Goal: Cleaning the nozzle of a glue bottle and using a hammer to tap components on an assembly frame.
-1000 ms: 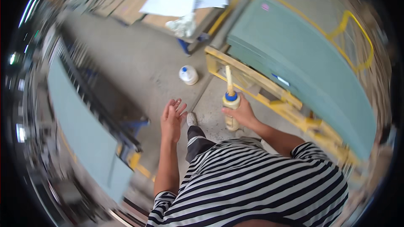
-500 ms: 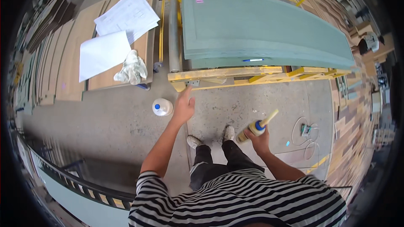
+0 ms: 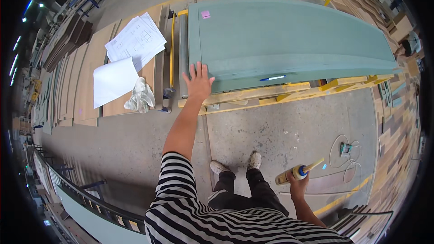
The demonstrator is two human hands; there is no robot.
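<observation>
Squeeze bottle [image 3: 284, 178] is sitting in our right hand [image 3: 299, 185], and we're gripping it near its blue collar, fingers wrapping round; it's tilting over, pale yellow spout [image 3: 314, 165] pointing out rightward past the grip. On the other side, our left hand [image 3: 198, 81] is holding nothing, fingers spreading wide, palm down on the near left corner of the stacked green panels [image 3: 289, 40]. Right of that spread hand, a blue-and-white pen [image 3: 273, 78] is lying along the panels' near edge, and beyond the fingertips a pink sticky note [image 3: 205, 14] is showing. Below the same hand, a yellow frame [image 3: 253, 95] is carrying the stack, while a grey roller [image 3: 183, 54] is running just to its left. Farther left of this palm, printed drawings [image 3: 140, 36], a blank-looking sheet [image 3: 115, 81] and a crumpled white cloth [image 3: 141, 97] are resting on wooden boards [image 3: 81, 81]. Out right of our bottle grip, a green handheld tool [image 3: 346, 149] is lying on the concrete floor [image 3: 244, 135], its pale cord looping beside it. Between our two hands, our pale shoes [image 3: 219, 167] are standing there too.
</observation>
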